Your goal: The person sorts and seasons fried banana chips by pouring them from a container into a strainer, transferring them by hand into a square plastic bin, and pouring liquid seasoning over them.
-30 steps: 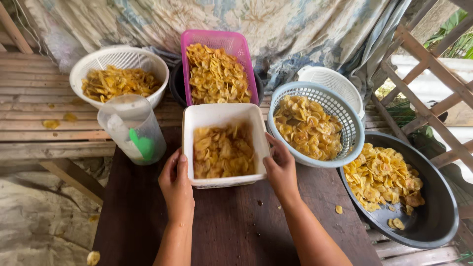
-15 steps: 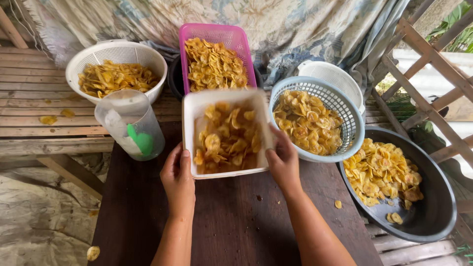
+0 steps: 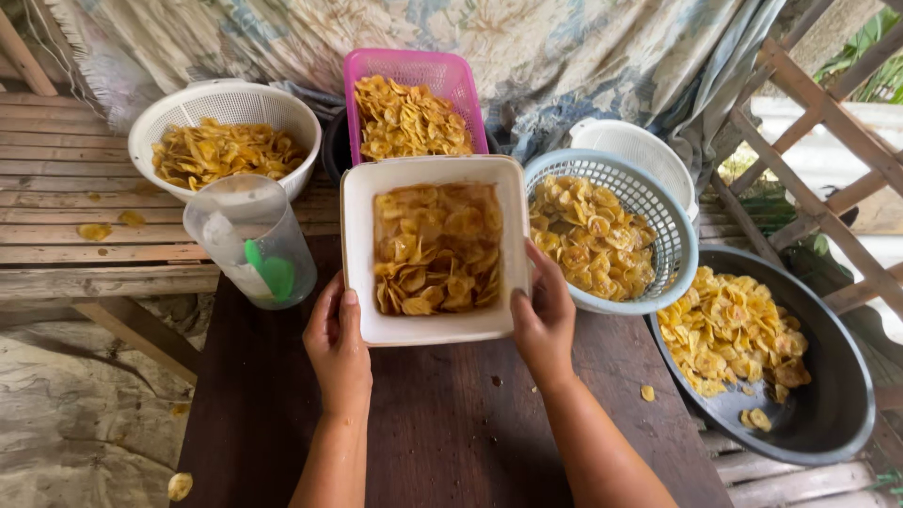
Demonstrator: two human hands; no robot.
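While both forearms reach in from the near edge of a dark wooden surface (image 3: pixel 451 442), the left hand (image 3: pixel 340 350) and the right hand (image 3: pixel 543 320) grip a white square tub (image 3: pixel 433 325) by its two sides. The fingers of each hand are curled around the tub's walls, thumbs lying on the rim, so the tub is clamped between them and tipped up towards the camera. Yellow fried chips (image 3: pixel 435 249) lie inside it in a shallow layer.

Just left of the tub stands a clear plastic jug (image 3: pixel 246 240) with a green scoop (image 3: pixel 273 273) inside. To the right, touching the tub's side, sits a pale blue lattice basket (image 3: pixel 658 212) heaped with more chips, and further right a black basin (image 3: pixel 828 404) holds another pile; a few loose chips lie on the surface near it.

Beyond the tub, a pink rectangular basket (image 3: pixel 414 66) is filled with chips, a white round basket (image 3: pixel 226 103) on the slatted bench at far left carries another batch, and a white colander (image 3: pixel 640 150) rests behind the blue one. A patterned cloth (image 3: pixel 527 47) hangs across the back.
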